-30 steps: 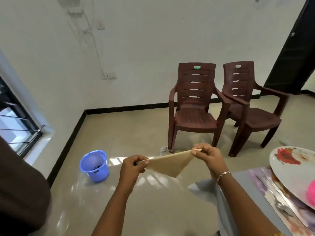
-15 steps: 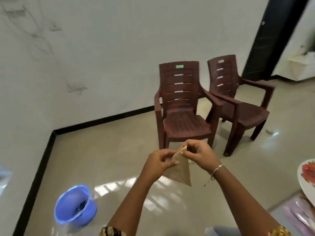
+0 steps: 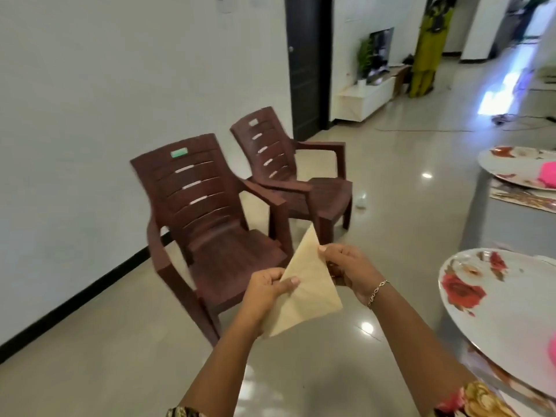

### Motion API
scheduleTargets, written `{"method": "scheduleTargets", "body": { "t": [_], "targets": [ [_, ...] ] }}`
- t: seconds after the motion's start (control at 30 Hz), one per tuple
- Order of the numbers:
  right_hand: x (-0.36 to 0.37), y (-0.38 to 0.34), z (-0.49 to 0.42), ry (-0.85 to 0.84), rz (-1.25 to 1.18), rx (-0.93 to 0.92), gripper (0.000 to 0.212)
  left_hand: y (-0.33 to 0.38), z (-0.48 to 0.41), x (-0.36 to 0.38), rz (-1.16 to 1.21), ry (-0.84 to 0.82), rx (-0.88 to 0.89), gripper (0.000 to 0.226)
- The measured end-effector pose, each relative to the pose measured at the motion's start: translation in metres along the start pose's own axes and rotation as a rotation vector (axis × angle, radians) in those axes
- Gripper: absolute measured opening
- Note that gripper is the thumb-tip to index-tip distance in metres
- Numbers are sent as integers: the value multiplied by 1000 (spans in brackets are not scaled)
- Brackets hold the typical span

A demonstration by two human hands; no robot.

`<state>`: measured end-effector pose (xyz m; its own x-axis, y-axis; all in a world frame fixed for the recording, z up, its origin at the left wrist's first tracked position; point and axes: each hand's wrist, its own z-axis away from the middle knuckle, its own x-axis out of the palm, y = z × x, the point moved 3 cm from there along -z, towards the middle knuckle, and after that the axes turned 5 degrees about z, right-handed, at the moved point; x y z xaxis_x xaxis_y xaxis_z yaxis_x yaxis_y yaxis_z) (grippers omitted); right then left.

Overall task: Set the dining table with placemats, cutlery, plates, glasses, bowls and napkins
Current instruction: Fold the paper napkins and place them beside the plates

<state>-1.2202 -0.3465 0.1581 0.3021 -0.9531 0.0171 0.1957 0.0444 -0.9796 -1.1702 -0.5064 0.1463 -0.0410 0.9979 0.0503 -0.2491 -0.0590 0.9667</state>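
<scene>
While the left hand and right hand both pinch the folded tan napkin over shiny floor, the flowered plate right of the grip holds something pink; brown chairs sit beyond.

A single wide-angle view from my head, looking forward and down along my forearms. My left hand and right hand, pinching a napkin, sit close, low centre. Brown chairs stand near left, a plate cuts the near right edge, a hallway runs far right
</scene>
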Motion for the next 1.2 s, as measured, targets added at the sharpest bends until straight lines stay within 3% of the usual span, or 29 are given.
{"method": "scheduleTargets", "body": {
  "t": [0.13,0.47,0.63,0.9,1.2],
  "targets": [
    [-35,17,1,76,-56,67,13,6,-43,37,88,-103,-98,6],
    [-141,38,21,846,-35,84,4,-13,-143,143,-121,-630,-313,9],
    [-171,48,47,1157,-45,151,18,-13,-165,194,-210,-906,-331,12],
    [-158,84,108,1522,-152,242,47,-34,-140,246,-369,-1183,-293,7],
    [-110,134,212,1885,-336,388,21,-90,-55,277,-577,-1514,-312,30]
  ]
}}
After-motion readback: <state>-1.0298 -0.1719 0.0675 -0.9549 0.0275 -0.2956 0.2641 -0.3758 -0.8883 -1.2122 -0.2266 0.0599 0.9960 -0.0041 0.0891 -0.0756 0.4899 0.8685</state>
